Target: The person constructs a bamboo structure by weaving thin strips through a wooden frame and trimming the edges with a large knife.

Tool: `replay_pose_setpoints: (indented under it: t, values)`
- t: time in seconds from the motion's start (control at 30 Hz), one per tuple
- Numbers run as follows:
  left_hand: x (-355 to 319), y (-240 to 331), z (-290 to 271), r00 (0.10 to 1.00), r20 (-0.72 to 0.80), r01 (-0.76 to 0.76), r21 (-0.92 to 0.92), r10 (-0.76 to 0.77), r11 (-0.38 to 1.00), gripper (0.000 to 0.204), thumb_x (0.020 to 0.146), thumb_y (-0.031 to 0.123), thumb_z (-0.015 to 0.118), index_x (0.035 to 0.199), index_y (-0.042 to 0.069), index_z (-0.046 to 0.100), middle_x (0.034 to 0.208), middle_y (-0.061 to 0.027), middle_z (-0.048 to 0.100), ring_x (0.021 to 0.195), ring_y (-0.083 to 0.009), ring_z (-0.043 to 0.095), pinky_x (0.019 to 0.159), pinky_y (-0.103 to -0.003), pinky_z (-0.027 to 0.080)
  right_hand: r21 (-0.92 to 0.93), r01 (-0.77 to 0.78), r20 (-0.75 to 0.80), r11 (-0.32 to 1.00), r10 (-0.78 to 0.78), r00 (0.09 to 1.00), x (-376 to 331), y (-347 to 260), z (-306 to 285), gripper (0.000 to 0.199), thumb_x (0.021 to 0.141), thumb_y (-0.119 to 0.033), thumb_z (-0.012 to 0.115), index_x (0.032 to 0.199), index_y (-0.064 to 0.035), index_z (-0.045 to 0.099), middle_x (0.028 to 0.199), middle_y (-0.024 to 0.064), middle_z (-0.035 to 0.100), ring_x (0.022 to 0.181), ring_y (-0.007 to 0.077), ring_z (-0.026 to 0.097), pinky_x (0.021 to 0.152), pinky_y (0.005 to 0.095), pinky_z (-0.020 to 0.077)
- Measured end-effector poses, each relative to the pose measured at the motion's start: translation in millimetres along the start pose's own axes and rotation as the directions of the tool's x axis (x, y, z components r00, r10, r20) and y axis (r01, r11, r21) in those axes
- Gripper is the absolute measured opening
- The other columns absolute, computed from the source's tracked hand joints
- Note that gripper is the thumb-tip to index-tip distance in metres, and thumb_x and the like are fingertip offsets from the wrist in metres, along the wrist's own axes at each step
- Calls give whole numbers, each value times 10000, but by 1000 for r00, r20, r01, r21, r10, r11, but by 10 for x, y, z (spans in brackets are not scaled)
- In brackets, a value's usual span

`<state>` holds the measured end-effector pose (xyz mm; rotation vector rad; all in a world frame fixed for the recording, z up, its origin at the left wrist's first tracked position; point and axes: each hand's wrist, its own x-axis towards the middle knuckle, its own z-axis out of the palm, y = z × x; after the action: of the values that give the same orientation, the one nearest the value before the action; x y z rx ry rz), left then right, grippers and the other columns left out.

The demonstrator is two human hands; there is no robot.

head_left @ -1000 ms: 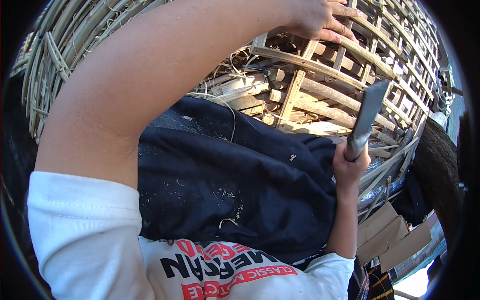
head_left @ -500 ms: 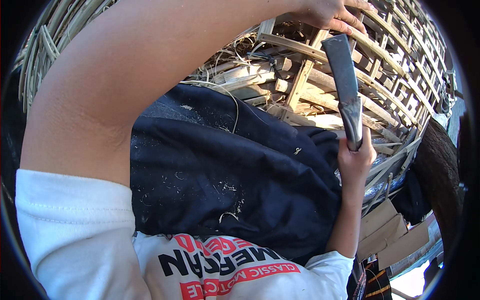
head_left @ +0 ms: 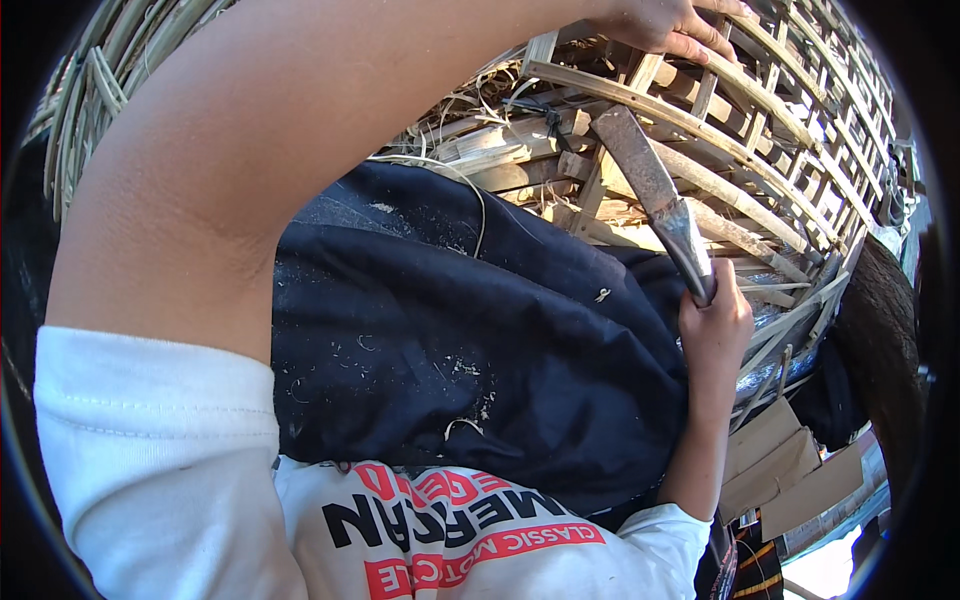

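Note:
A large woven bamboo basket frame [head_left: 760, 150] lies across my lap, its slats forming an open lattice. My left hand [head_left: 670, 25] reaches over the top and grips one of its upper slats. My right hand [head_left: 712, 325] is closed around the handle of a broad metal chopping knife [head_left: 655, 195]. The blade points up and to the left, its tip resting against the inner slats near a dark binding. My left arm crosses most of the view.
Dark blue cloth [head_left: 470, 350] covers my lap, dusted with bamboo shavings. Woven basket rim [head_left: 100, 90] curves at upper left. Flat cardboard pieces [head_left: 790, 470] lie at lower right beside a dark rounded object [head_left: 880, 330].
The knife has swung from leaning right to leaning left, its blade now down against the inner slats. My left hand stays on the upper slat.

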<state>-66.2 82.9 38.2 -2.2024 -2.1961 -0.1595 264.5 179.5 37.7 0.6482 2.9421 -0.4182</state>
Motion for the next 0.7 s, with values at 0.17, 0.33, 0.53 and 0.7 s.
replay_pose_setpoints:
  t: [0.17,0.33,0.53,0.7]
  values:
    - [-101,-33,66,999,-49,-1,17,2,1000,506,1031,530,334,1468,310,463,1622,-77,247,1452,-299,301,1172,-635,175,123,0,-6,992,1,1000,-135,-109,-75,264,735,-2,678,972,-25,565,806,208,645,748,408,658,642,437,505]
    - [-106,-28,16,999,-3,48,3,-48,999,492,1032,516,351,1461,309,473,1629,-68,229,1453,-297,297,1167,-641,183,186,4,-100,983,15,995,87,-96,20,281,754,-27,690,999,-25,554,789,225,635,733,422,653,635,455,503]
    - [-67,-25,91,999,-47,-6,13,6,1000,484,1041,511,327,1446,304,495,1614,-89,269,1448,-293,314,1170,-611,187,249,-64,-96,966,90,991,83,-16,35,271,760,-16,673,992,-16,533,730,226,609,698,441,623,608,467,500]
    - [-121,-32,-61,1000,17,9,-7,-9,1000,466,1040,499,349,1434,310,510,1613,-78,277,1438,-293,333,1164,-614,202,38,90,-124,995,-85,989,155,60,232,341,738,-22,693,1040,-40,535,747,211,625,715,430,639,625,476,502]
